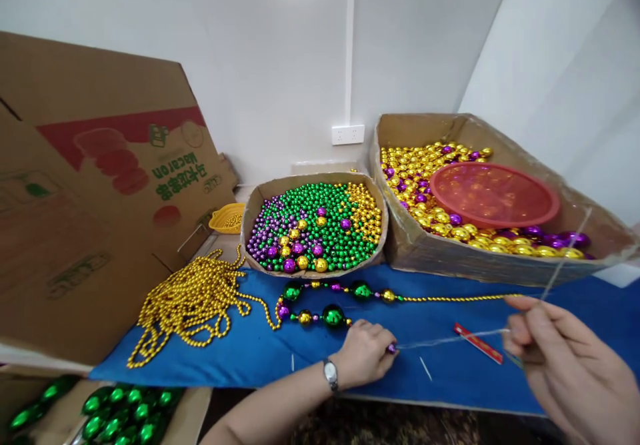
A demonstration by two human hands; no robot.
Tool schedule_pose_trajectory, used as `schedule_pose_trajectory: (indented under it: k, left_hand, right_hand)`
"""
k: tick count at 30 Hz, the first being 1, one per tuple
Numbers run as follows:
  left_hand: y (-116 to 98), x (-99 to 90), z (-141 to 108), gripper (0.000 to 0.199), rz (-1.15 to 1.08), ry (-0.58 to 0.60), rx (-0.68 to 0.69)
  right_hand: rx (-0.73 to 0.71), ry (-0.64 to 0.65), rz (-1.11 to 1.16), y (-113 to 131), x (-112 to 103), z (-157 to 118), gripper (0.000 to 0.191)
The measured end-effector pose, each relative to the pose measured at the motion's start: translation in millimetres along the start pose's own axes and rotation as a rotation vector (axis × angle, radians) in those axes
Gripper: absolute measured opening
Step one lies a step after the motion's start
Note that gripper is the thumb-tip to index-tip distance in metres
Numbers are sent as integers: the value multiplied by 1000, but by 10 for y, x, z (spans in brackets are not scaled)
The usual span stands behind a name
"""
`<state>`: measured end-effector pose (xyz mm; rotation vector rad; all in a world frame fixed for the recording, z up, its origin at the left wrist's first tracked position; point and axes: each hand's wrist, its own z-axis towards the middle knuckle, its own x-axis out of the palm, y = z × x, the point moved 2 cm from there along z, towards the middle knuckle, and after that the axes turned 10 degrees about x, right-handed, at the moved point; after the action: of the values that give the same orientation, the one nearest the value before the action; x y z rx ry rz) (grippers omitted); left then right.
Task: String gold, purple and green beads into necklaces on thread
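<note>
My left hand [364,357], with a watch on its wrist, is closed over one end of a bead necklace [334,316] of green, purple and gold beads. A small purple bead [391,348] sticks out at its fingertips. From there a thin clear thread [440,340] stretches right to my right hand [565,355], whose thumb and fingers pinch it. A loose thread end rises above that hand. The necklace loops back behind my left hand and runs on as a strand of small gold beads [450,297] up to my right hand; whether those fingers hold it too, I cannot tell.
A bead-filled carton [244,232] stands behind the blue cloth [250,362]. A larger carton [450,258] at right holds gold and purple beads and a red basin [495,195]. Gold bead chains [190,298], a tall cardboard box [110,185] and green beads [120,415] lie left. A red packet [479,344] rests between my hands.
</note>
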<state>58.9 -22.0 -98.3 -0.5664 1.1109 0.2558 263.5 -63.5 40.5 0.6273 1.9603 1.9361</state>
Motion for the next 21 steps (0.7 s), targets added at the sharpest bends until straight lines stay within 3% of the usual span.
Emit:
schedule_pose_trajectory:
  k: [4,8,10,14,15,17,20,21]
  left_hand:
    - [182,-90,-181,16,143,47,-105]
    - [351,-247,-334,30,216,69,-306]
    - [375,-355,-410,40,231,56,-352]
    - [385,-710,-751,57,168,-66,-198]
    - [431,-842,-927,55,172,-129,-209]
    - [593,-1147,-1434,41,254,-330,-386]
    - [839,-1524,-2487,36,406,-626,-914]
    - [873,-1580,-2846,36,439,-666,-1123]
  right_hand:
    - [121,-129,197,-258,-392,321,32]
    - [184,-296,255,-477,-652,538,29]
    - [181,-377,264,-545,-664,573,35]
    - [130,-370,254,-599,-489,518,55]
    - [114,-343,248,-602,-435,490,58]
    - [67,-315,236,-609,-352,430,60]
    - [45,-275,208,-669,-271,346,57]
    - [47,-253,189,-704,-247,319,56]
